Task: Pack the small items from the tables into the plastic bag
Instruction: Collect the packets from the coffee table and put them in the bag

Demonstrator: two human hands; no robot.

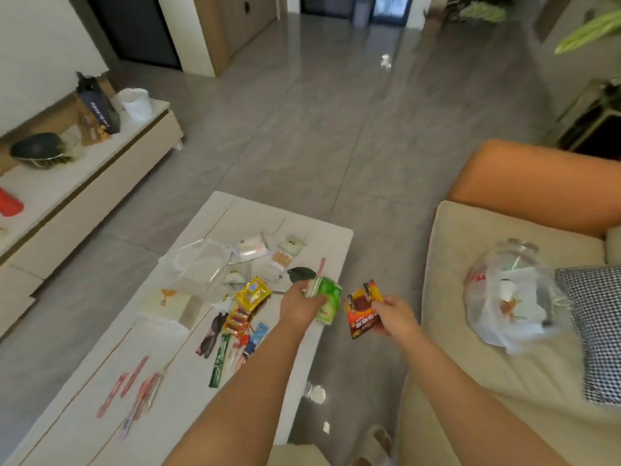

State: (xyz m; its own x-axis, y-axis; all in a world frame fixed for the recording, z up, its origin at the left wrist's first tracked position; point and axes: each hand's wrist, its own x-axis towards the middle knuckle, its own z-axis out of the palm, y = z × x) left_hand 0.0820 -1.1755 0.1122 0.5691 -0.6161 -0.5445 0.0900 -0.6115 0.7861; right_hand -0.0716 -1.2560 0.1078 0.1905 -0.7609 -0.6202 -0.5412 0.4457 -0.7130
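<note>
My left hand (300,304) grips a green packet (327,299) above the right edge of the white coffee table (322,237). My right hand (395,316) pinches an orange and brown battery pack (361,309) over the floor between table and sofa. The clear plastic bag (504,297) lies on the beige sofa seat to the right, with a few items inside. Several small items remain on the table: a yellow packet (253,294), a red battery strip (237,319), a green stick pack (220,359), pink pens (134,375) and white sachets (252,247).
A clear plastic tray (196,265) sits on the table's middle. A checkered cushion (596,331) lies right of the bag. The orange sofa arm (537,183) rises behind. A low cabinet (84,183) with a bowl and bags runs along the left wall. Grey tiled floor stretches ahead.
</note>
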